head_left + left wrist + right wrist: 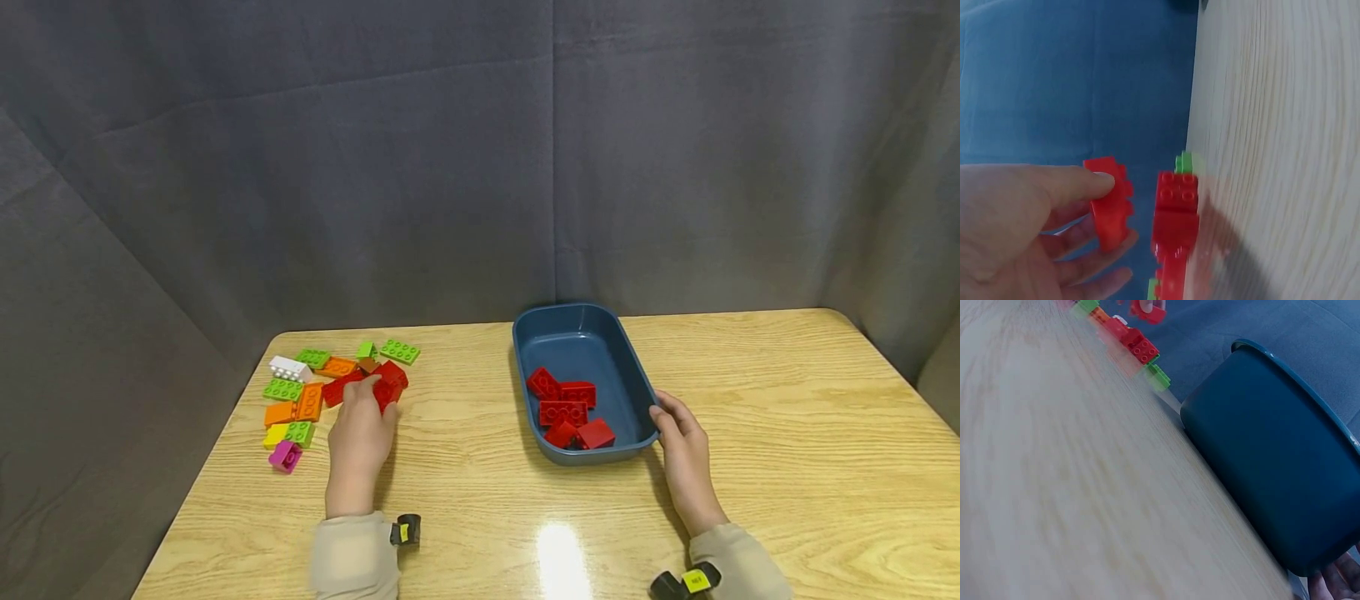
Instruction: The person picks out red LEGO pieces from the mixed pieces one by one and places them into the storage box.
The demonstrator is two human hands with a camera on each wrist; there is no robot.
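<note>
My left hand [362, 435] pinches a red toy brick [1109, 215] between thumb and fingers, raised above the tabletop in the left wrist view. Close beside it on the table stand more red bricks [1175, 212]. My right hand [684, 454] holds the right side of a dark blue bin [633, 367] near its front corner, thumb at the rim. Inside the bin, several red bricks [564, 413] lie in a heap toward the front. The right wrist view shows the bin's outer wall and only fingertips at its lower corner.
Left of my left hand lie loose bricks: orange ones [310, 402], green ones [283, 389], a white one [290, 368], a yellow one [275, 436] and a magenta one [285, 457]. A grey curtain [420, 167] hangs behind the wooden table [465, 500].
</note>
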